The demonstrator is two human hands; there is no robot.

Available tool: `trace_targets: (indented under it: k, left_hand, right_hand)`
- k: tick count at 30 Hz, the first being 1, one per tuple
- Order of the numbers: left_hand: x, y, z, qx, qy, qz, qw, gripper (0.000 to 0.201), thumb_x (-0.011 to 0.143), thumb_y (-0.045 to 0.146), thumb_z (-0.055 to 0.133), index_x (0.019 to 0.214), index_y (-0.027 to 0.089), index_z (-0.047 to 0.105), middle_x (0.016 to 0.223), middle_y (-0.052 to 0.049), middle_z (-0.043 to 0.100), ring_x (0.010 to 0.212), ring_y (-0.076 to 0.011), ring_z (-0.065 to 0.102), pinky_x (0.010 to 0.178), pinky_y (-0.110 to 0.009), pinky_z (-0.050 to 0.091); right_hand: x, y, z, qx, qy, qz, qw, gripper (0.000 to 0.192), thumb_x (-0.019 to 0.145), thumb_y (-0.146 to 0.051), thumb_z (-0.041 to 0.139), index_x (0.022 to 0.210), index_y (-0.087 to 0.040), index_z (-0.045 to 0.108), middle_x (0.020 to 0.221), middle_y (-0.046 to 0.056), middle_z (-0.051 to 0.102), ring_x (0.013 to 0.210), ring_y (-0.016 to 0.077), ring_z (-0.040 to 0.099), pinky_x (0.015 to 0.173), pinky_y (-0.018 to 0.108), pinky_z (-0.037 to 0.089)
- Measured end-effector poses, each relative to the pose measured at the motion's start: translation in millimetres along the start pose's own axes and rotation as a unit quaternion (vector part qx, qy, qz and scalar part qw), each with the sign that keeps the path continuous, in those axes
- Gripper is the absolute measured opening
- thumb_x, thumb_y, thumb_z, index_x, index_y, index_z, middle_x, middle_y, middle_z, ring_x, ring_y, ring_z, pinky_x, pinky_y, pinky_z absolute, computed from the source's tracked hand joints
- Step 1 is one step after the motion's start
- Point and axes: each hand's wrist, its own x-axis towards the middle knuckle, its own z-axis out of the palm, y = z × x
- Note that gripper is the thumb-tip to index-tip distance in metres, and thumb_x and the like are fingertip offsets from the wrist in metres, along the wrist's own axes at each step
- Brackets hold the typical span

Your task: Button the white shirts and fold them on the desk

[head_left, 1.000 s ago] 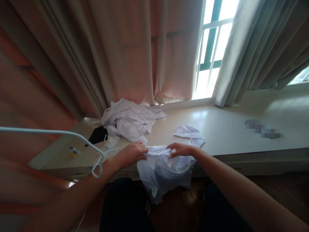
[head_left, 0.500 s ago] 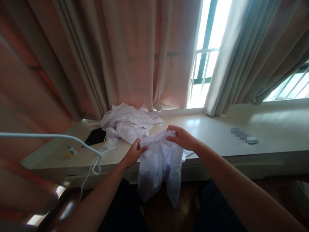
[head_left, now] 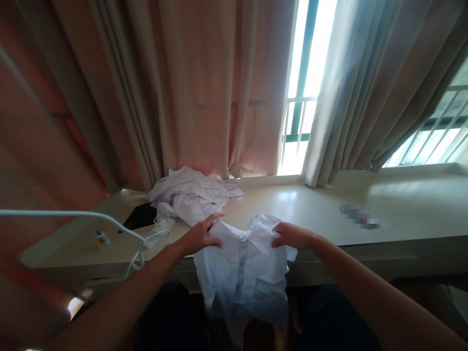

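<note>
A white shirt (head_left: 243, 265) lies with its collar on the front edge of a pale window-side counter (head_left: 321, 209), the rest hanging down over the edge toward my lap. My left hand (head_left: 200, 235) grips the shirt's left shoulder. My right hand (head_left: 290, 235) grips its right shoulder beside the collar. The two hands hold the top of the shirt spread apart.
A heap of white clothes (head_left: 192, 192) lies at the back left of the counter by the pink curtain (head_left: 197, 83). A white hanger (head_left: 136, 253) juts in from the left. A black flat object (head_left: 137, 217) and a small bottle (head_left: 100, 239) sit nearby. A blurred item (head_left: 360, 218) lies to the right.
I lifted the shirt off the counter edge, bunched between both hands, then lowered it again and pulled my hands apart, so its shoulders now lie spread wider. The view tilted upward.
</note>
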Motion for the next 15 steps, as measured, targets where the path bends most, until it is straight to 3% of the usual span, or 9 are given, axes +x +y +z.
trace_targets:
  k: [2,5,8,11,13,15]
  left_hand:
    - [-4,-10,-1.7,0.027,-0.02,-0.008,0.999,0.084,0.07,0.041,0.079,0.145,0.025,0.043,0.088,0.001,0.062,0.081,-0.0189,0.059,0.076,-0.026,0.043]
    - [-12,-34,0.6,0.054,0.01,-0.04,0.998,0.068,0.076,0.039,0.071,0.138,0.022,0.051,0.072,0.004,0.054,0.069,-0.0164,0.053,0.068,-0.024,0.038]
    - [-17,-55,1.5,0.017,0.035,-0.079,0.996,0.045,0.078,0.046,0.066,0.114,0.018,0.066,0.074,0.001,0.057,0.071,-0.0173,0.053,0.068,-0.025,0.038]
    - [-17,-66,-3.5,-0.028,0.015,-0.111,0.993,0.04,0.071,0.054,0.071,0.086,0.017,0.067,0.079,-0.001,0.06,0.076,-0.0195,0.055,0.066,-0.025,0.037]
    - [-14,-68,-8.2,-0.023,-0.021,-0.141,0.989,0.043,0.064,0.057,0.075,0.076,0.017,0.063,0.071,0.001,0.057,0.068,-0.0178,0.051,0.059,-0.024,0.033]
    - [-11,-70,-11.5,0.009,-0.062,-0.163,0.985,0.046,0.061,0.059,0.076,0.066,0.017,0.058,0.063,0.002,0.05,0.06,-0.015,0.044,0.055,-0.024,0.025]
  right_hand:
    - [-5,3,-3,0.039,0.071,-0.014,0.997,0.026,0.08,-0.042,0.065,0.077,-0.017,0.064,0.077,0.001,0.065,0.071,0.0149,0.055,0.063,0.026,0.039]
    - [-13,6,-12,0.084,0.165,-0.009,0.983,0.031,0.083,-0.047,0.06,0.076,-0.017,0.058,0.072,-0.001,0.058,0.066,0.0135,0.05,0.059,0.025,0.036]
    - [-20,9,-21,0.06,0.203,-0.008,0.977,0.031,0.079,-0.048,0.065,0.076,-0.018,0.059,0.072,-0.002,0.057,0.069,0.0143,0.05,0.061,0.025,0.036]
    - [-26,16,-28,-0.001,0.128,0.026,0.991,0.03,0.072,-0.047,0.071,0.075,-0.018,0.063,0.072,0.0,0.062,0.069,0.0155,0.052,0.06,0.026,0.034]
    - [-29,24,-30,-0.046,0.057,0.085,0.994,0.031,0.066,-0.046,0.075,0.07,-0.017,0.063,0.067,0.001,0.063,0.063,0.0156,0.051,0.057,0.027,0.03]
    - [-31,34,-30,-0.068,0.025,0.129,0.989,0.031,0.062,-0.044,0.078,0.063,-0.017,0.062,0.062,0.002,0.062,0.059,0.0158,0.05,0.056,0.028,0.028]
